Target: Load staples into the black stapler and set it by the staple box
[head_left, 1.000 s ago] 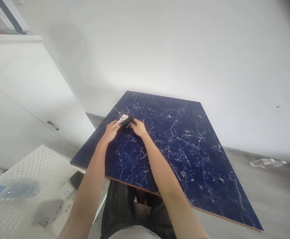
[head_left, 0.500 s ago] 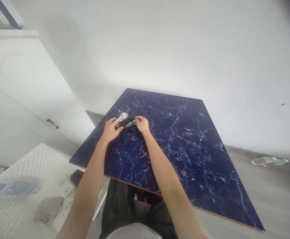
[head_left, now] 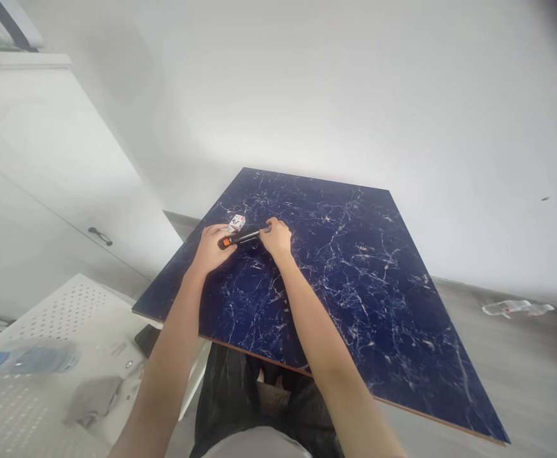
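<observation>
Head view: left hand and right hand, each grip holding an end of the stapler over the blue marbled surface, small box alongside! White wall behind, cabinet at left.

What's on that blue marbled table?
On the table, a small white box lies near the left hand. That hand and the right hand hold a black stapler. Anything beneath the hands is hidden.
</observation>
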The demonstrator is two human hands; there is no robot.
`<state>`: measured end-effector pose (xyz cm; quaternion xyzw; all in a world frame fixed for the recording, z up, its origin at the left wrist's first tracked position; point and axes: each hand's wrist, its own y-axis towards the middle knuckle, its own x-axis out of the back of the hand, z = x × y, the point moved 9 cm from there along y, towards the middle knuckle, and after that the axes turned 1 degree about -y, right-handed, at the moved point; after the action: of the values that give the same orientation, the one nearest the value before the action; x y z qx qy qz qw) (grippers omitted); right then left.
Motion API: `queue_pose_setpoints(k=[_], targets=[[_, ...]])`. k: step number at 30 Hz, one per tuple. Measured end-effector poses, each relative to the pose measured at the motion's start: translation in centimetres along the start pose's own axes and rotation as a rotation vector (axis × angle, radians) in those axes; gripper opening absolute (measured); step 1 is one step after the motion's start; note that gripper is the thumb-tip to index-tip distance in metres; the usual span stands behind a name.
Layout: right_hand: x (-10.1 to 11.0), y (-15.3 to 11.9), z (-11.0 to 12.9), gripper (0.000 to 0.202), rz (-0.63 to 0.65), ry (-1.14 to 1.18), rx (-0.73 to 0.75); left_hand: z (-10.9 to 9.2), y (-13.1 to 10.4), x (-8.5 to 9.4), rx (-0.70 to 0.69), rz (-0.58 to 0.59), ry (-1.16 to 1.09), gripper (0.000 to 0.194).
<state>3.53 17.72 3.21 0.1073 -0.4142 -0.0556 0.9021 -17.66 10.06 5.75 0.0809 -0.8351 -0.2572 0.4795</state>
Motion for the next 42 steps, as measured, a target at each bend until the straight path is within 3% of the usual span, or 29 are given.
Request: queue_pose_setpoints(k=[4,8,14,20,28,34,39,42], targets=[[-0.1,0.5,-0.3,0.028,0.086,-0.067,0.015,-1.3,0.0,0.7,-0.072,-0.055,-0.052,0.024],[-0.1,0.4,0.1,0.024,0.083,-0.152,0.079,-1.6,0.0,0.8,-0.111,-0.072,-0.076,0.022],[0.1,0.0,0.5,0.027,0.028,-0.226,0.129,-0.7,0.2,0.5,0.000,-0.032,-0.003,0.015],[0.6,0.3,-1.3,0.028,-0.011,-0.097,0.056,0.2,0.0,-0.2,0.090,0.036,0.108,0.022],[0.2,0.3,-1.4,0.032,-0.056,0.097,0.086,-0.4,0.1,-0.6,0.105,0.114,0.113,0.020],[1.7,0.3,-1.9,0.035,-0.168,0.183,0.082,-0.1,0.0,-0.5,0.148,0.078,0.176,0.024],[-0.3,-0.2,-1.0,0.032,-0.006,0.033,0.173,0.1,-0.1,-0.6,0.200,0.039,0.228,0.025],[-1.0,-0.4,-0.5,0.047,0.044,0.038,0.216,0.0,0.0,-0.8,0.179,0.030,0.214,0.024]])
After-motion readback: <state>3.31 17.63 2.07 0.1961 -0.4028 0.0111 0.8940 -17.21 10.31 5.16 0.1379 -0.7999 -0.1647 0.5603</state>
